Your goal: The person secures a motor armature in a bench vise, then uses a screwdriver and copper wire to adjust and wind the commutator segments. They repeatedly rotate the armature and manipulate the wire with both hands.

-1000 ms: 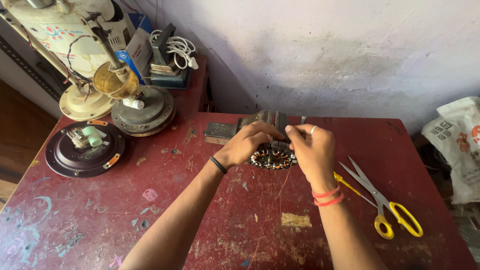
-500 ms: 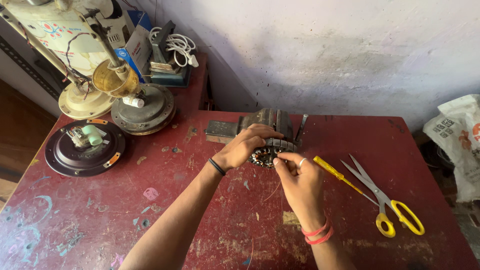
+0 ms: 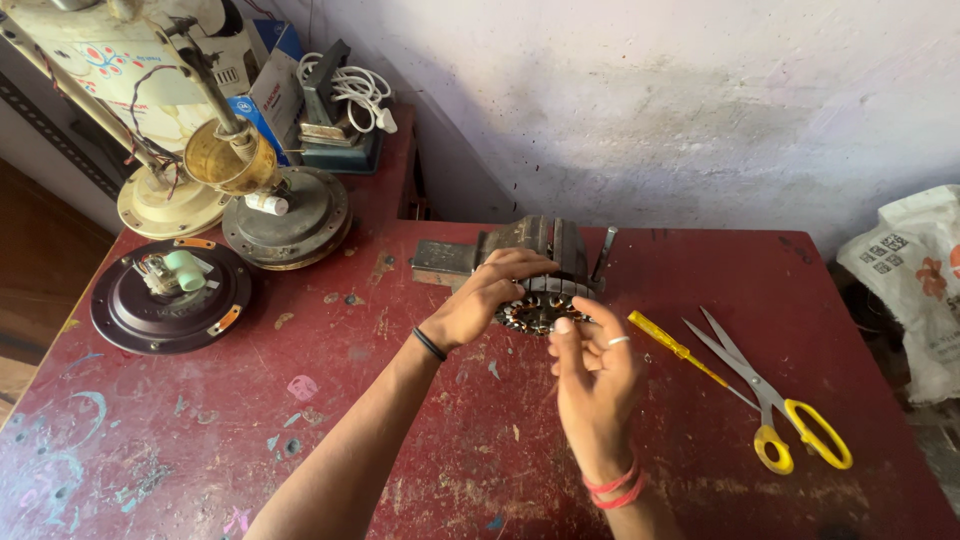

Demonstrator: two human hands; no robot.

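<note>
At the back of the red tabletop [image 3: 400,420], the left hand [image 3: 487,298] clasps the round motor stator [image 3: 545,300] from above, while the right hand [image 3: 592,378] hovers just before it, fingers loosely pinched on nothing I can make out, a yellow-handled screwdriver [image 3: 678,349] and scissors [image 3: 775,405] lying to its right.

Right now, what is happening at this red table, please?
A person works on a round motor stator with copper windings on the red table. The left hand rests over it; the right hand is raised just in front, fingers near its edge. A yellow screwdriver and yellow-handled scissors lie to the right.
</note>
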